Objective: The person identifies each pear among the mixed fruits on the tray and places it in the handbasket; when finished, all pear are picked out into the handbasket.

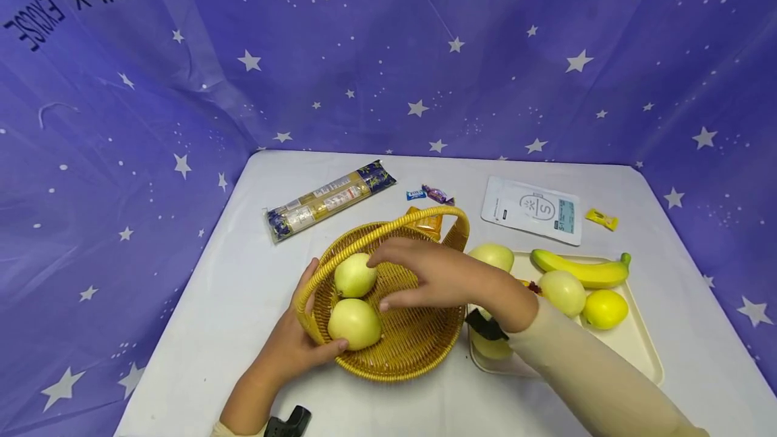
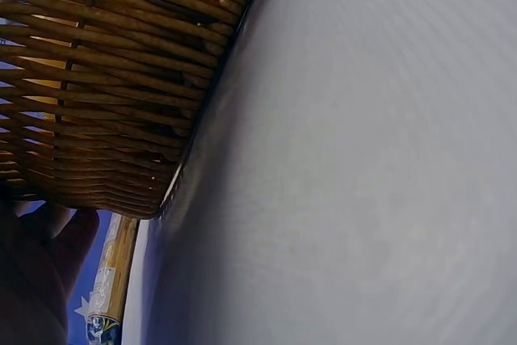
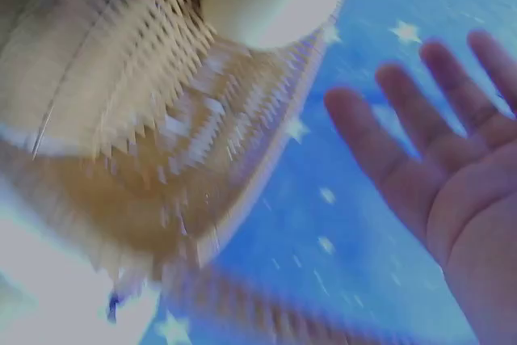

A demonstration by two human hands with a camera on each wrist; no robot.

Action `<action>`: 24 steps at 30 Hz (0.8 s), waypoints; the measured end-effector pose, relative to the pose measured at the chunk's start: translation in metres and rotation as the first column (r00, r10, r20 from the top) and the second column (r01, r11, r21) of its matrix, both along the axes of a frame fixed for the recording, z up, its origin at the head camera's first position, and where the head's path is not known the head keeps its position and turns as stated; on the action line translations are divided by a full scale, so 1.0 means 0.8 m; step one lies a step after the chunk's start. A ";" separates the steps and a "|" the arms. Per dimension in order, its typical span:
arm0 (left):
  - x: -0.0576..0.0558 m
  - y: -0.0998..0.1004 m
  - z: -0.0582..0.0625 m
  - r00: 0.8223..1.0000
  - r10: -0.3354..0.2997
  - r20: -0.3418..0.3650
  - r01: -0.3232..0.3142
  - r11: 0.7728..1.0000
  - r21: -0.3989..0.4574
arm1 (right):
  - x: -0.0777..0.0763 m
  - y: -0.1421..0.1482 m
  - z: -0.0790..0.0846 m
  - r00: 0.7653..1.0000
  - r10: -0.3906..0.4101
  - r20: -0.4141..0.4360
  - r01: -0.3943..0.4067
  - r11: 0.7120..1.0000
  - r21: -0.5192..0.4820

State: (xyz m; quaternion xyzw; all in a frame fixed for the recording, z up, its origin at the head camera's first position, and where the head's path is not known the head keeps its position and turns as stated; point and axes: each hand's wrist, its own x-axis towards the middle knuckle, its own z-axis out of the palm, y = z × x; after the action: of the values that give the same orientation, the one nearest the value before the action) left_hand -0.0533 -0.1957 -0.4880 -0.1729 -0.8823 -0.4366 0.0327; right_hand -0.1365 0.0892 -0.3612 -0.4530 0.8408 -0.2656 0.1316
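Note:
A yellow wicker basket (image 1: 413,329) with an arched handle stands on the table. Inside it, against the left wall, lie two pale green round fruits, a farther fruit (image 1: 355,275) and a nearer fruit (image 1: 355,324). My left hand (image 1: 297,339) holds the basket's left side, thumb over the rim beside the nearer fruit and fingers on the outside. In the left wrist view, fingers (image 2: 69,244) touch the woven wall. Above the basket's inside hovers my right hand (image 1: 425,275). The right wrist view shows its fingers spread and extended, with nothing in them.
Right of the basket, a cream tray (image 1: 646,349) carries a banana (image 1: 585,270), a lemon (image 1: 605,309) and several pale green fruits. Farther back lie a noodle packet (image 1: 330,199), small candies (image 1: 438,195), an orange packet (image 1: 428,222), a white pouch (image 1: 533,210) and a yellow candy (image 1: 602,219).

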 end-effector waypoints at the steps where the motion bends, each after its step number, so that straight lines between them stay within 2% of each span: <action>1: 0.000 0.000 0.000 1.000 0.000 0.003 0.000 1.000 0.001 | 0.009 0.016 0.006 1.000 0.017 -0.006 -0.017 1.000 -0.026; 3: 0.000 0.000 0.000 1.000 0.001 0.003 -0.001 1.000 0.001 | 0.027 0.048 0.015 0.999 0.035 -0.027 -0.037 0.995 -0.098; 5: 0.000 0.000 0.001 1.000 0.003 -0.002 -0.003 1.000 0.000 | 0.042 0.083 0.020 0.999 0.016 -0.052 -0.025 0.984 -0.177; 8: 0.000 0.001 0.001 1.000 0.003 -0.010 -0.003 1.000 -0.004 | 0.060 0.141 0.016 0.992 -0.092 -0.089 0.062 0.955 -0.291; 10: 0.000 0.001 0.002 1.000 0.005 -0.015 -0.005 1.000 -0.007 | 0.067 0.184 0.009 0.973 -0.210 -0.096 0.167 0.926 -0.339; 11: 0.000 0.001 0.002 1.000 0.006 -0.015 -0.006 1.000 -0.006 | 0.070 0.205 0.004 0.953 -0.290 -0.082 0.246 0.906 -0.345; 13: 0.000 0.002 0.002 1.000 0.008 -0.013 -0.008 1.000 -0.006 | 0.073 0.247 -0.009 0.897 -0.435 -0.076 0.384 0.853 -0.353; 16: 0.000 0.002 0.003 1.000 0.009 -0.013 -0.009 1.000 -0.004 | 0.079 0.300 -0.036 0.781 -0.623 -0.035 0.583 0.748 -0.318; 18: 0.001 0.002 0.003 1.000 0.008 -0.014 -0.008 1.000 -0.006 | 0.082 0.328 -0.059 0.720 -0.694 -0.015 0.657 0.689 -0.305; 20: 0.001 0.002 0.003 1.000 0.008 -0.019 -0.008 1.000 -0.010 | 0.085 0.348 -0.082 0.676 -0.736 0.020 0.712 0.647 -0.272; 24: 0.001 0.002 0.002 1.000 0.003 -0.023 -0.003 1.000 -0.013 | 0.087 0.367 -0.119 0.623 -0.779 0.069 0.773 0.601 -0.203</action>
State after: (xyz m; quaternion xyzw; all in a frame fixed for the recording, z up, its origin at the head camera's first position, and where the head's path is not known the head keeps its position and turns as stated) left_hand -0.0526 -0.1940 -0.4867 -0.1769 -0.8849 -0.4288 0.0426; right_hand -0.0666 0.3828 -0.4561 -0.0582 0.9220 -0.3786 -0.0571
